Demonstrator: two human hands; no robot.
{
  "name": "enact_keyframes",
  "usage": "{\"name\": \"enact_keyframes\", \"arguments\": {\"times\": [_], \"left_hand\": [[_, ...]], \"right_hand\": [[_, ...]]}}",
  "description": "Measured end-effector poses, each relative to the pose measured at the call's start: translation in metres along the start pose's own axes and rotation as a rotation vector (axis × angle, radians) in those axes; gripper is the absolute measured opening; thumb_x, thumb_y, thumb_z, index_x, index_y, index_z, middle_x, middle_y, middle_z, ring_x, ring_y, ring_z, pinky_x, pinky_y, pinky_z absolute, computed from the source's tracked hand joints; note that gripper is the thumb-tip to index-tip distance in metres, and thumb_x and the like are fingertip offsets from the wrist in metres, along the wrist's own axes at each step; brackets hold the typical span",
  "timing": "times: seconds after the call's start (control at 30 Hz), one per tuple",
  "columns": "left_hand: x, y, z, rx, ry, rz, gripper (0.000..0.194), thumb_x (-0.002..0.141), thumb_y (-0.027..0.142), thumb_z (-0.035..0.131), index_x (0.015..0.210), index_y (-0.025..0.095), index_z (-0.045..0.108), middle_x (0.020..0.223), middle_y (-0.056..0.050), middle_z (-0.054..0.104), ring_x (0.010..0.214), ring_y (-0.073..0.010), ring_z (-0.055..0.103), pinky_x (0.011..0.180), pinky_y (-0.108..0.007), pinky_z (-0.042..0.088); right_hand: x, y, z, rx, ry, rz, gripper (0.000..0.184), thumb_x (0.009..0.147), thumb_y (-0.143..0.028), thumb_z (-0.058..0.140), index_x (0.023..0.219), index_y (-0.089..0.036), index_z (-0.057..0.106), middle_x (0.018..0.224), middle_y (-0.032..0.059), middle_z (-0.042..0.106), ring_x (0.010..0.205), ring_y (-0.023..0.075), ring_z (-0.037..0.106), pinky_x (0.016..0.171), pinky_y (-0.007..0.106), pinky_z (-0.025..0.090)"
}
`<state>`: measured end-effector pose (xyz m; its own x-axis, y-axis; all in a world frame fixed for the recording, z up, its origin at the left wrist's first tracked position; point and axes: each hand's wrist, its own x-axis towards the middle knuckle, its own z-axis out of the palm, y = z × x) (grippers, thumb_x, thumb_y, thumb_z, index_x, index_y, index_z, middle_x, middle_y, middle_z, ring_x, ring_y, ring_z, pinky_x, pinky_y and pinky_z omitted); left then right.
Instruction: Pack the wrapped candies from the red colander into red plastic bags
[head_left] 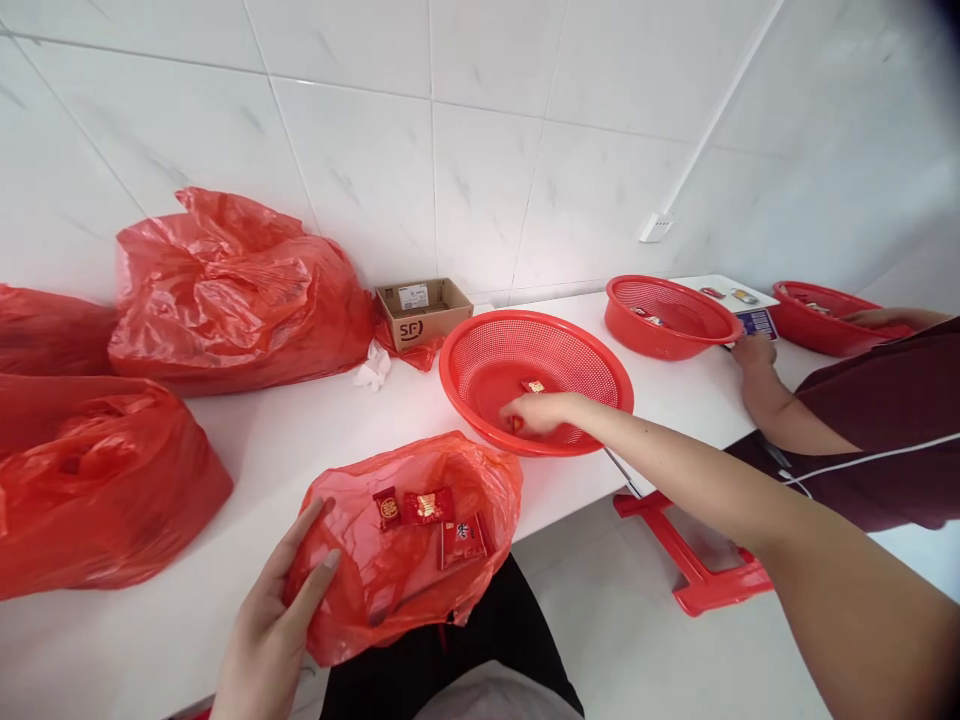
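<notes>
My left hand (279,600) grips the left rim of a thin red plastic bag (360,575), thumb on the inside, holding its mouth wide. Inside lie a small dark-red wrapped candy (386,508), a red-and-gold wrapped candy (427,506) and a flat red packet (463,541). Over to the right, my right hand (541,413) reaches down into a red plastic colander (480,350). Its fingers are closed, and a bit of red and orange wrapper (516,424) shows at the fingertips. Just behind that hand, another wrapped candy (534,386) rests on the colander's bottom.
Full red bags (247,310) crowd the table's left side. Against the wall stands a cardboard box (424,315), with crumpled tissue (373,367) nearby. A second colander (660,335) and a scale (757,322) are at right, beside a co-worker's hand (754,352) and a third basin (806,325).
</notes>
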<state>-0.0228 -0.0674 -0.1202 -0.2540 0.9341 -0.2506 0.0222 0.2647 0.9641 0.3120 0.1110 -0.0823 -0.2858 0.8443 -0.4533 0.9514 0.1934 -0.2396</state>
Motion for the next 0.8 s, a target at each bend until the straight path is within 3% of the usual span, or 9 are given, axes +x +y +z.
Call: {"name": "enact_keyframes", "arguments": {"times": [0.13, 0.2, 0.33, 0.47, 0.57, 0.67, 0.8], "left_hand": [[0.004, -0.006, -0.005, 0.030, 0.017, 0.003, 0.061, 0.076, 0.055, 0.067, 0.133, 0.038, 0.053, 0.140, 0.002, 0.053, 0.131, -0.0284, 0.046, 0.107, -0.042, 0.039], [0.005, -0.008, -0.007, 0.024, 0.020, -0.004, 0.062, 0.075, 0.055, 0.066, 0.133, 0.038, 0.053, 0.141, 0.002, 0.052, 0.130, -0.0290, 0.047, 0.104, -0.040, 0.044], [0.005, -0.007, -0.007, 0.015, 0.029, -0.026, 0.062, 0.075, 0.056, 0.066, 0.133, 0.038, 0.054, 0.141, 0.003, 0.052, 0.129, -0.0282, 0.049, 0.104, -0.038, 0.044], [0.005, -0.005, -0.004, 0.014, 0.023, -0.030, 0.059, 0.075, 0.056, 0.067, 0.130, 0.041, 0.055, 0.139, 0.005, 0.054, 0.129, -0.0268, 0.048, 0.107, -0.041, 0.039], [0.003, -0.004, -0.005, 0.024, 0.038, -0.010, 0.058, 0.076, 0.055, 0.066, 0.130, 0.040, 0.055, 0.139, 0.005, 0.054, 0.131, -0.0260, 0.046, 0.110, -0.040, 0.035], [0.002, -0.004, -0.006, 0.008, 0.043, -0.009, 0.058, 0.076, 0.055, 0.066, 0.131, 0.038, 0.055, 0.140, 0.004, 0.053, 0.132, -0.0253, 0.045, 0.109, -0.037, 0.037], [0.002, -0.002, -0.003, -0.093, -0.014, -0.060, 0.064, 0.075, 0.052, 0.069, 0.135, 0.036, 0.052, 0.141, 0.000, 0.052, 0.126, -0.0266, 0.051, 0.096, -0.031, 0.051]], "right_hand": [[0.007, 0.019, -0.036, 0.045, 0.037, -0.008, 0.024, 0.081, -0.017, 0.052, 0.102, -0.019, 0.062, 0.093, 0.0066, 0.066, 0.067, 0.0137, 0.062, 0.057, 0.024, 0.044], [0.006, 0.020, -0.040, 0.061, 0.027, -0.030, 0.026, 0.078, -0.015, 0.054, 0.101, -0.018, 0.064, 0.096, 0.0075, 0.066, 0.069, 0.0145, 0.063, 0.057, 0.023, 0.044], [0.000, -0.001, -0.010, 0.078, -0.074, -0.135, 0.032, 0.067, -0.011, 0.062, 0.095, -0.026, 0.069, 0.097, 0.0014, 0.068, 0.078, 0.0163, 0.063, 0.064, 0.025, 0.046], [-0.001, -0.018, 0.013, 0.088, -0.084, -0.155, 0.015, 0.073, -0.014, 0.059, 0.079, -0.024, 0.068, 0.084, 0.0024, 0.068, 0.070, 0.0178, 0.061, 0.062, 0.029, 0.045], [0.000, -0.017, -0.001, 0.116, -0.044, -0.156, 0.007, 0.071, -0.013, 0.062, 0.073, -0.020, 0.064, 0.077, 0.0029, 0.066, 0.069, 0.0179, 0.061, 0.062, 0.029, 0.045], [-0.008, -0.022, -0.028, 0.190, 0.039, -0.209, 0.010, 0.078, -0.022, 0.063, 0.088, -0.019, 0.062, 0.091, 0.0042, 0.066, 0.077, 0.0159, 0.063, 0.066, 0.026, 0.047], [-0.036, -0.063, -0.037, 0.565, 0.060, -0.466, 0.024, 0.088, -0.038, 0.056, 0.103, -0.019, 0.057, 0.096, 0.0042, 0.066, 0.077, 0.0122, 0.064, 0.068, 0.025, 0.051]]}}
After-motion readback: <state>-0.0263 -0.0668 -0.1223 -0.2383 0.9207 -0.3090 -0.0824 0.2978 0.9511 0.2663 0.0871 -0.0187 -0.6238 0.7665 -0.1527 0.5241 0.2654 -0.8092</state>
